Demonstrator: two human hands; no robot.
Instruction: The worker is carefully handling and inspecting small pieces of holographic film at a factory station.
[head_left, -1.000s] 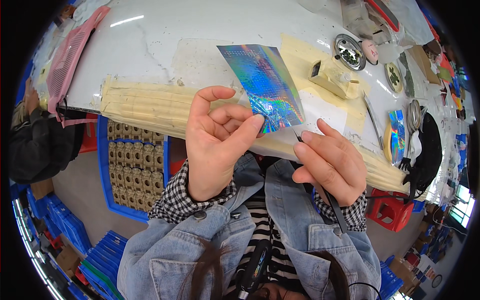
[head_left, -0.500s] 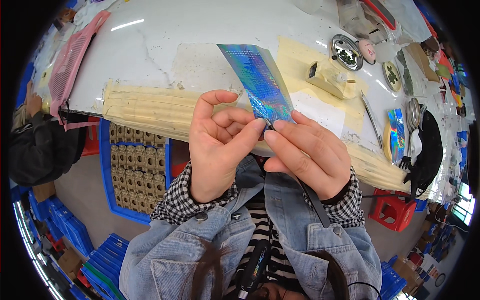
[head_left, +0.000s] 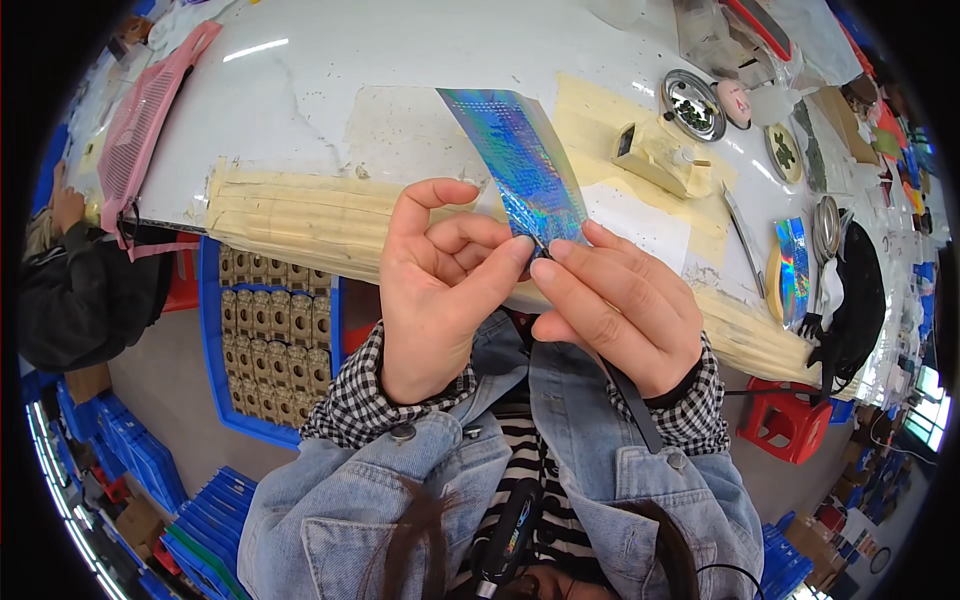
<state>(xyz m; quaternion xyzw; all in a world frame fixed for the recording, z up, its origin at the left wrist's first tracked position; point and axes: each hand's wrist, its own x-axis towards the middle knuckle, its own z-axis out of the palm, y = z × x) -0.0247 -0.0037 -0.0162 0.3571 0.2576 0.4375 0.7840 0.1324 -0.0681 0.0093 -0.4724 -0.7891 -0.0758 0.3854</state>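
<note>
A shiny blue holographic sheet, printed with rows of tiny marks, slants up and away from my fingers over the table's near edge. My left hand pinches its lower end between thumb and index finger, the other fingers curled. Close beside it, my right hand is closed round dark, slim tweezers, whose flat rear end sticks out below the palm. The tweezers' tips meet the sheet's lower end at my left thumb. Whether a small piece is between the tips is too fine to tell.
Masking tape covers the table edge. To the right are a pale yellow block, a round metal dish of small dark pieces, a craft knife and scissors. A blue crate of camouflage-patterned parts stands below left. Another person sits far left.
Both hands stay almost in place. My right fingers and the tweezers have shifted very slightly at the sheet's lower end, and the sheet has tilted a touch.
</note>
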